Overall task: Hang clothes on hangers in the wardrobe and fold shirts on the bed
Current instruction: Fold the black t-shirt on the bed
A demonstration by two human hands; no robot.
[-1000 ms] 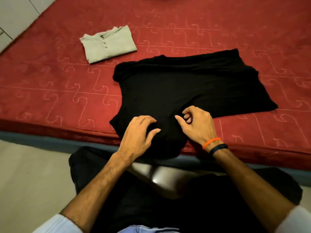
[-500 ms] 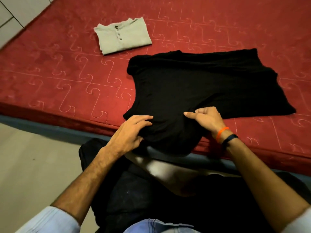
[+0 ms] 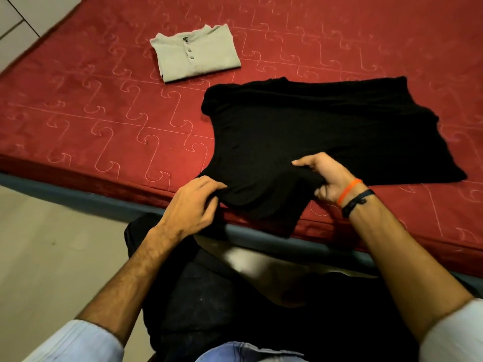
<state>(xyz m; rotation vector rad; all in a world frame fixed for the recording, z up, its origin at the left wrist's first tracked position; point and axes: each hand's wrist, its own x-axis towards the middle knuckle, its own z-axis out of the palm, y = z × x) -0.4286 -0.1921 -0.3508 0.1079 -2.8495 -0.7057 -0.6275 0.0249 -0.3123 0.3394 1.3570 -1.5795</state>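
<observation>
1. A black shirt (image 3: 321,131) lies spread across the red quilted bed (image 3: 91,121), filling the centre and right of the frame, with its nearest part reaching the bed's front edge at lower centre.
2. The left hand (image 3: 193,205) sits at the centre of the frame, on the near left corner of the black shirt; its fingers (image 3: 209,185) are curled and pinch a fold of the dark cloth.
3. The right hand (image 3: 329,178) is just right of centre, palm turned partly up, gripping the same near edge; the thumb lies along the top of the cloth and the curled fingers (image 3: 322,190) close under a bunched roll of it.
4. Between the two hands the near edge of the shirt is gathered and lifted slightly off the bed, while the far part lies flat.
5. An orange band (image 3: 349,190) and a dark band (image 3: 356,202) circle the right wrist, side by side.
6. A grey shirt (image 3: 196,53) with a short button placket lies folded into a neat rectangle in the upper centre-left of the frame, on the bed and well apart from the black one.
7. Pale floor (image 3: 52,257) shows at lower left, beside the bed's dark blue base.
8. Light blue sleeves are pushed up on both forearms at the bottom corners.
</observation>
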